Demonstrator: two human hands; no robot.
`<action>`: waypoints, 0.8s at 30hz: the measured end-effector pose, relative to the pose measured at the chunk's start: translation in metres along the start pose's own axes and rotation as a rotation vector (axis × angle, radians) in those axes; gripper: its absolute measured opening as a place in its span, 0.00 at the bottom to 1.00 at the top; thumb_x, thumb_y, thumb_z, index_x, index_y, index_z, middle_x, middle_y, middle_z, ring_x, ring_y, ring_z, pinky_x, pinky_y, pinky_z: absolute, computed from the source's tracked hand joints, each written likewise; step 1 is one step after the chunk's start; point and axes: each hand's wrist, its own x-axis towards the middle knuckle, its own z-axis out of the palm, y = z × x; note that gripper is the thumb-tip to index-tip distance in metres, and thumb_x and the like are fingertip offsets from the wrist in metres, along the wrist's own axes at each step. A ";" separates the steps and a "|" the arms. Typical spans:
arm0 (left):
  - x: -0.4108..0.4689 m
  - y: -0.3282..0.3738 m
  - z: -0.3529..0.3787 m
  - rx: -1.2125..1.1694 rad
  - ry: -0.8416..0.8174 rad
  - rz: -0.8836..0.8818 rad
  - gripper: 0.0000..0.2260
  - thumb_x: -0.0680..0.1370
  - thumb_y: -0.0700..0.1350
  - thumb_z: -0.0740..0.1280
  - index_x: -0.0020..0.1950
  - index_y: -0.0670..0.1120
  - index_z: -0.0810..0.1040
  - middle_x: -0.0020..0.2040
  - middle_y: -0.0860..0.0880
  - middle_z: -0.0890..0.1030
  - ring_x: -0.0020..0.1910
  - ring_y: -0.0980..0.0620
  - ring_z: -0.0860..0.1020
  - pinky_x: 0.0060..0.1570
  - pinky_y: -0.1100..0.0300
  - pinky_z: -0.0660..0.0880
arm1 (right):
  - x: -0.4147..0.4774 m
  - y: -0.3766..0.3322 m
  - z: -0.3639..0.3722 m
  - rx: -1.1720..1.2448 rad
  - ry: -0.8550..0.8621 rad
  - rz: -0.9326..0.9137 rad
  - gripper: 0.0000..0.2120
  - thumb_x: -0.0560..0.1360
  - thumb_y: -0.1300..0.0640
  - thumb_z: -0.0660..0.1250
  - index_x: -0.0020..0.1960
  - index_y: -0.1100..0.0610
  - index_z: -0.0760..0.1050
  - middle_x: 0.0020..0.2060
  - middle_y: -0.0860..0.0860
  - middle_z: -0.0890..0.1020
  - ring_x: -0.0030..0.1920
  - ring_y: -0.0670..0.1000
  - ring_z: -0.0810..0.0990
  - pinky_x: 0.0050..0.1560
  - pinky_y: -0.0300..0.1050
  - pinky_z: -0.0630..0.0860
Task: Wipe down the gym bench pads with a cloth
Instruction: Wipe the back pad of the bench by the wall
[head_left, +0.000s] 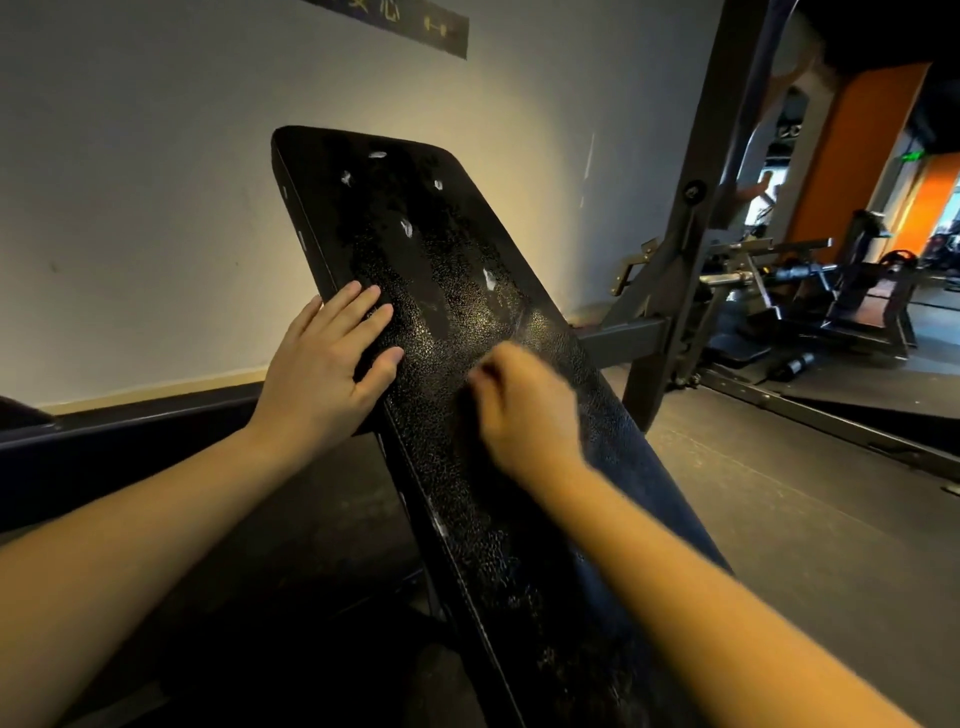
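Gym wall (130, 182) behind; a tilted black bench pad (447, 270) under both hands.
Left hand (322, 364) lies flat, fingers straight, on the pad's left edge. Right hand (524, 410), blurred, sits mid-pad with fingers curled; no cloth can be made out in it. Streaky sheen near the middle suggests wiping is under way, with the scuffed top and lower stretch probably left.

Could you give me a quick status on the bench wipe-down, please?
Left hand flat on bench pad edge. Right hand curled on pad, blurred; cloth not visible. White flecks on upper pad. No obstruction seen.
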 end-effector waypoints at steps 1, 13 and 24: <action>-0.001 0.000 0.000 0.001 -0.001 -0.002 0.30 0.83 0.62 0.52 0.78 0.46 0.71 0.80 0.48 0.66 0.82 0.51 0.58 0.81 0.48 0.52 | -0.029 -0.017 -0.004 0.084 -0.083 -0.138 0.07 0.80 0.51 0.63 0.48 0.53 0.76 0.44 0.51 0.80 0.46 0.55 0.79 0.46 0.52 0.77; -0.002 0.003 0.000 -0.023 -0.032 -0.035 0.30 0.83 0.62 0.51 0.79 0.46 0.69 0.81 0.47 0.65 0.82 0.50 0.57 0.80 0.50 0.50 | -0.006 0.063 -0.015 -0.181 0.098 0.288 0.09 0.82 0.50 0.64 0.50 0.56 0.74 0.47 0.56 0.82 0.48 0.61 0.81 0.42 0.51 0.69; -0.011 0.036 -0.030 0.114 -0.127 -0.119 0.29 0.82 0.61 0.49 0.78 0.48 0.71 0.80 0.47 0.66 0.81 0.48 0.58 0.80 0.44 0.47 | -0.066 0.114 -0.058 -0.220 -0.052 0.088 0.10 0.82 0.50 0.62 0.49 0.56 0.75 0.47 0.56 0.81 0.47 0.62 0.81 0.40 0.49 0.69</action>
